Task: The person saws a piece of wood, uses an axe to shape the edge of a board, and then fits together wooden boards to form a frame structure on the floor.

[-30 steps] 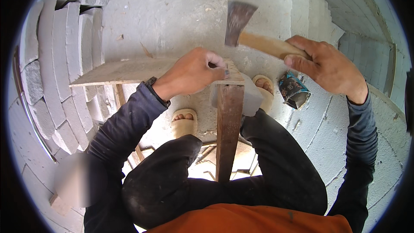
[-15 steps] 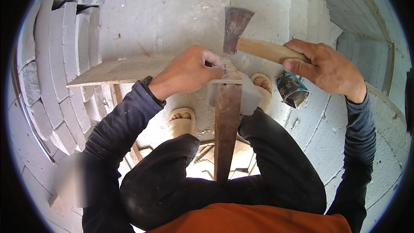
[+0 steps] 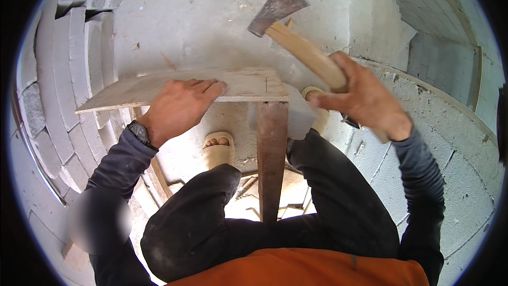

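Observation:
My right hand is closed round the wooden handle of a hatchet, raised with its dark metal head up and to the left, over the floor beyond the board. My left hand lies on the near edge of a thin plywood board, fingers stretched over its top; the thumb is hidden. Close to the board's right end stands a thin dark nail, apart from both hands. Under that end, a reddish-brown wooden post runs down between my knees.
Grey blocks are stacked along the left. A block wall runs along the right, with a dark container partly behind my right hand. My sandalled left foot is below the board. Another wooden leg props its left part.
My left hand has let go of the nail and slid left along the board, fingers now stretched out. The hatchet has been lifted and tilted, its head farther away.

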Tool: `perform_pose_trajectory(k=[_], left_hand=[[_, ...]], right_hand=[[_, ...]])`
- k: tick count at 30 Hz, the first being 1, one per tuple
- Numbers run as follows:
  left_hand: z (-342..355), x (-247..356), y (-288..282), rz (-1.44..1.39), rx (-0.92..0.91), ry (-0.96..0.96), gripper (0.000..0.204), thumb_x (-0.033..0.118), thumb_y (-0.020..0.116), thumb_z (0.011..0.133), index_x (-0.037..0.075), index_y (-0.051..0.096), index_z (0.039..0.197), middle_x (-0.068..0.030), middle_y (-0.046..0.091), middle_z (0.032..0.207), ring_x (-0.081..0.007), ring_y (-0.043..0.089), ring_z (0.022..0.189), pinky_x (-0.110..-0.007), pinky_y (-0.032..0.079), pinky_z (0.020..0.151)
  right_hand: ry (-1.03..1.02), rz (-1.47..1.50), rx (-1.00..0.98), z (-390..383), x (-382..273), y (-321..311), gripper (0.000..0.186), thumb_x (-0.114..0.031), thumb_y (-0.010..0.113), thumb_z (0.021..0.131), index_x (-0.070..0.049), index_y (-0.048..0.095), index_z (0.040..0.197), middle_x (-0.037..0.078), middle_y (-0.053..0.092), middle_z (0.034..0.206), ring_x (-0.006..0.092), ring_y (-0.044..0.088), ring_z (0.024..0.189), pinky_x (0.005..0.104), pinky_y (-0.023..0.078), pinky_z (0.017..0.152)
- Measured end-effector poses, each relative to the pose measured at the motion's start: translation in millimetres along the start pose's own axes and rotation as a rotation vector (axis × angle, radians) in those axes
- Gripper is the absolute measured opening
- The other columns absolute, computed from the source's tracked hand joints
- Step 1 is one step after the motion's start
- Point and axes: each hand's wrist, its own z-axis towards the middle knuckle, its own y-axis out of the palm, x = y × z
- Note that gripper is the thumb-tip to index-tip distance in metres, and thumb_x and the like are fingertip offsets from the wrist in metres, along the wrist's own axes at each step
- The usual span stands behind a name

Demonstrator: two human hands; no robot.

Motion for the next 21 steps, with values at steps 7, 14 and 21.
perform_pose_trajectory(k=[7,14,21], left_hand=[[0,0,-6,0.081,-0.04,0.051,0.044,0.008,0.066,0.091,0.006,0.062,0.135,-0.0135,0.076,0.116,-0.0291,0.075,0.095,-0.041,0.06,0.08],[0,12,-28,0.24,-0.044,0.185,0.081,0.013,0.064,0.089,0.028,0.04,0.165,-0.0105,0.072,0.109,-0.0232,0.073,0.081,-0.036,0.06,0.068],[4,10,-36,0.304,-0.124,0.25,0.088,0.018,0.062,0.091,0.038,0.028,0.17,-0.0067,0.065,0.09,-0.0192,0.065,0.058,-0.032,0.056,0.053]], right_hand=[[-0.079,0.157,-0.024,26,-10,51,0.079,-0.047,0.091,0.08,0.006,0.056,0.127,0.025,0.072,0.096,0.035,0.074,0.088,0.0435,0.058,0.08],[-0.095,0.222,-0.011,27,-13,55,0.078,-0.043,0.093,0.078,0.007,0.056,0.126,0.023,0.072,0.096,0.0332,0.073,0.089,0.0418,0.057,0.081],[-0.078,0.165,-0.021,27,-14,48,0.072,-0.045,0.087,0.087,0.005,0.058,0.13,0.023,0.071,0.097,0.0323,0.073,0.09,0.0403,0.057,0.081]])
